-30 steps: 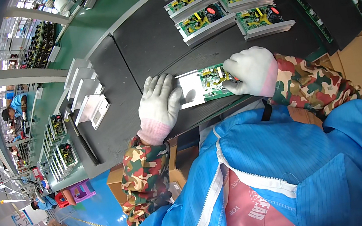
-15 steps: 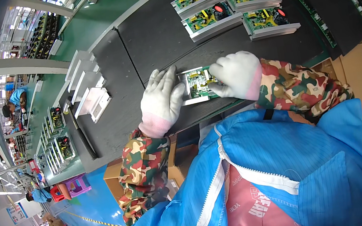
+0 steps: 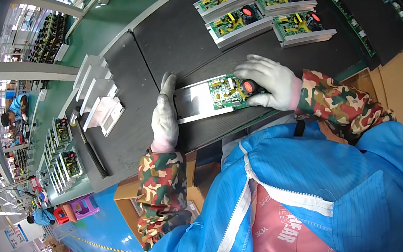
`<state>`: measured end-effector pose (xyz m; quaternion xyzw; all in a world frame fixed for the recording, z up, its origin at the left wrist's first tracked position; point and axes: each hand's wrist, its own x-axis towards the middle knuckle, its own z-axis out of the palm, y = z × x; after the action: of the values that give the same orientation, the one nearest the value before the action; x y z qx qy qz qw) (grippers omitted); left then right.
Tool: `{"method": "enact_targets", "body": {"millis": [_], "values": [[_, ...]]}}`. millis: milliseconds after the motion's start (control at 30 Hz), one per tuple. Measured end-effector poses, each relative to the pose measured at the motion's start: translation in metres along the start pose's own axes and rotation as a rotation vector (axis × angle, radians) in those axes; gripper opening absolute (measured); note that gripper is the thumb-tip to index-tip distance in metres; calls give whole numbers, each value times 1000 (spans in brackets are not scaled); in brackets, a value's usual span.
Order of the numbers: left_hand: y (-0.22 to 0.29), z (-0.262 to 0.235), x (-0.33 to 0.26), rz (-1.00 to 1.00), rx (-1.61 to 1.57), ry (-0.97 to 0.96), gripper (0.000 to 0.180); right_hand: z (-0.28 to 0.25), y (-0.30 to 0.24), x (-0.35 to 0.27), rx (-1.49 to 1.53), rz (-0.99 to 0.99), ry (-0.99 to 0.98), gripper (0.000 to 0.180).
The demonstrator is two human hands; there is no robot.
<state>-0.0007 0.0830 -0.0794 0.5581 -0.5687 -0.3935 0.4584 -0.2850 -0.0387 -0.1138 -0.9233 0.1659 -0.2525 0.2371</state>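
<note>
A green circuit board (image 3: 226, 92) sits on a pale metal plate (image 3: 192, 103) near the dark mat's (image 3: 124, 138) front edge, between both gloved hands; the left hand (image 3: 164, 117) lies flat and open against the plate's left end; the right hand (image 3: 269, 81), fingers spread and curled, covers the board's right end, touching a round black and red part (image 3: 249, 87); more finished boards (image 3: 240, 19) lie in rows toward the mat's far edge.

Green circuit boards mounted on white metal plates, laid out on the dark bench: five, four (image 3: 235, 21) set apart in a group and one (image 3: 208, 98) under the gloved hands. White-gloved hands: two, left (image 3: 164, 118) and right (image 3: 268, 81). White folded metal brackets (image 3: 96, 92), stacked: about four. Black-handled tool (image 3: 90, 149): one.
</note>
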Motion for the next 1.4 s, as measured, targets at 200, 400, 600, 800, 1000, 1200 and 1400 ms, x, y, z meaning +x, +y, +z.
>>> {"method": "enact_targets", "body": {"millis": [200,400,600,800,1000,1200,1400], "values": [[-4,17,-4,-79,-261,38,107,4,-18,22,267,103,268,73],[34,57,7,-118,-311,73,119,49,-37,38,386,281,406,72],[24,50,6,-129,-343,102,116,61,-31,39,499,300,425,73],[10,21,-2,22,10,136,93,19,-30,36,693,274,365,77],[29,11,-25,366,979,79,37,-18,-44,6,-128,86,181,52],[31,17,-18,466,1015,75,28,6,-61,4,-51,196,176,30],[43,36,-8,509,1057,38,33,4,-71,8,-187,134,259,37]]}}
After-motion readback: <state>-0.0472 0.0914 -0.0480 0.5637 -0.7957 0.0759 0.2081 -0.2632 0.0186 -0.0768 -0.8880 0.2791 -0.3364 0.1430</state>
